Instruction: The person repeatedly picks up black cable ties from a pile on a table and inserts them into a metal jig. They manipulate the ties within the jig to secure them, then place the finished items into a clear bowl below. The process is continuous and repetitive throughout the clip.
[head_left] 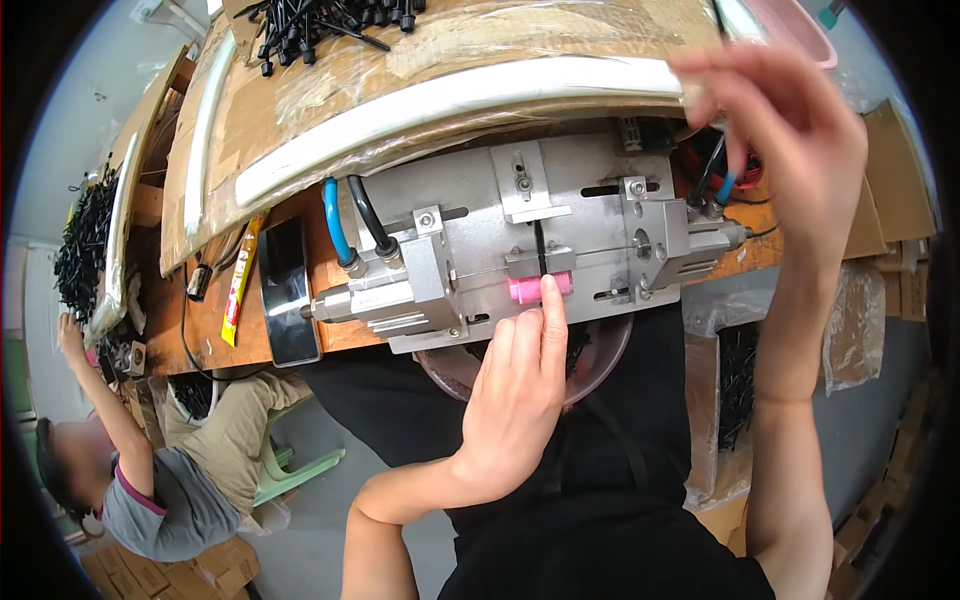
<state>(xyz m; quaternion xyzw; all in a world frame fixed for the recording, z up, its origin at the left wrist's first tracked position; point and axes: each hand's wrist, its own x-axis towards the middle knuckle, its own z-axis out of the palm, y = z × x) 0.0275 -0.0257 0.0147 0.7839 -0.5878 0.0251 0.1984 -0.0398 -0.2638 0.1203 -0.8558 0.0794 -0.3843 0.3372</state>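
My left hand (518,385) reaches up to the metal fixture (590,220) in front of me. Its index finger is stretched onto a short pink cylinder (527,290) at the fixture's front middle; the other fingers are curled and the thumb is hidden. A thin black rod (541,245) runs from the pink cylinder toward the back, through a small metal block. Raised at the upper right, near the end of a white foam strip (470,95), my right hand (800,130) is smeared by motion. Its fingers are bent, and whether they hold anything cannot be made out.
Black stemmed parts (310,30) lie heaped on the film-covered cardboard. Blue and black hoses (335,220) rise from the fixture's left. A phone (288,290) and yellow packet (240,285) lie beside it. Below sits a clear bowl (610,355). Another person (175,500) sits at left.
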